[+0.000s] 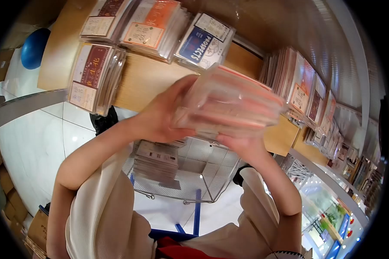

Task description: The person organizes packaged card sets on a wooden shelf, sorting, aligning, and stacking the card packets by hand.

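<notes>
- Your left hand [160, 114] grips one end of the bundle of clear packets [229, 101]; your right hand [246, 144] supports its underside.
- You have that bundle before the wooden shelf [140, 82], its top near the blue-labelled pack [205, 41] and its right end near the upright row [289, 84].
- Wood shows between the bundle and the left stacks [93, 77].
- Below your hands, the wire basket [212, 175] has floor around it.
- Your hands and the bundle partly cover the basket's stack [155, 159]; motion blurs the bundle's print.
</notes>
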`<state>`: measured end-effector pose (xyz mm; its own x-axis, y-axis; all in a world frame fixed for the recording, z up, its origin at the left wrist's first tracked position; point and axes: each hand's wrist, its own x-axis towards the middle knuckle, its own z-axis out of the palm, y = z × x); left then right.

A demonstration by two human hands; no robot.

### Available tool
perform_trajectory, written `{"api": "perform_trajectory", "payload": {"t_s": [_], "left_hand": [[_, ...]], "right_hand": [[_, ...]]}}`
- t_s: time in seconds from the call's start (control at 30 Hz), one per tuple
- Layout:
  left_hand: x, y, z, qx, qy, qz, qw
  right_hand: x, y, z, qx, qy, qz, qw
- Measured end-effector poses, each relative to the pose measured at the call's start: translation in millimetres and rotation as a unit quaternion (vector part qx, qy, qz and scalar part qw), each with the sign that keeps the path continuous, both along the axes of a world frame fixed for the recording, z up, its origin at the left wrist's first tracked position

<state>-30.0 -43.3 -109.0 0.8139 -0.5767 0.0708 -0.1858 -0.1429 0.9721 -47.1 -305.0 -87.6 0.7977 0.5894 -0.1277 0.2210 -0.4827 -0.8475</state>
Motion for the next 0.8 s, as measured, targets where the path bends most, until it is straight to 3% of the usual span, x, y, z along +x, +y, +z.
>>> {"api": "perform_trajectory", "payload": {"t_s": [0.07,0.1,0.13,0.27,0.37,0.47,0.5,0.53,0.57,0.63,0.7,0.77,0.8], "left_hand": [[-0.9,10.5,-13.9,-0.055,0.069,0.04,0.995],[-3.2,15.6,-23.3,-0.04,0.05,0.052,0.997],[-3.3,20.7,-31.2,-0.025,0.033,0.065,0.997],[-4.6,32.6,-33.8,0.011,0.061,0.101,0.993],[-4.4,35.0,-26.5,0.012,0.053,0.12,0.991],[1.5,38.7,-12.2,0.031,0.051,0.155,0.986],[5.6,43.2,-4.5,0.015,0.04,0.18,0.983],[9.8,47.6,5.3,-0.001,0.032,0.204,0.978],[13.3,50.8,16.1,-0.018,0.025,0.225,0.974],[21.3,60.9,45.1,0.107,-0.122,0.295,0.942],[28.4,69.6,50.8,0.206,-0.239,0.326,0.891],[36.9,76.5,42.9,0.283,-0.322,0.324,0.844],[37.3,76.2,33.0,0.359,-0.305,0.302,0.829]], "right_hand": [[18.7,21.4,-15.8,0.034,-0.055,-0.006,0.998],[28.0,32.1,-23.7,0.049,-0.082,-0.009,0.995],[28.7,41.2,-50.0,0.111,-0.017,-0.057,0.992],[20.4,64.5,-78.2,0.024,-0.128,-0.038,0.991],[21.2,69.4,-86.7,0.014,-0.127,-0.019,0.992],[39.4,78.8,-50.9,-0.033,-0.236,-0.005,0.971],[44.0,88.1,-42.2,0.072,-0.118,-0.095,0.986],[44.2,101.5,-35.1,0.174,0.006,-0.182,0.968],[43.6,113.6,-26.2,0.269,0.132,-0.265,0.917],[76.3,140.7,-5.9,0.365,0.219,-0.26,0.867],[114.9,165.4,5.3,0.34,0.301,-0.273,0.848],[148.0,184.7,-3.1,0.333,0.311,-0.272,0.847],[155.4,192.9,-2.4,0.329,0.328,-0.298,0.834]]}}
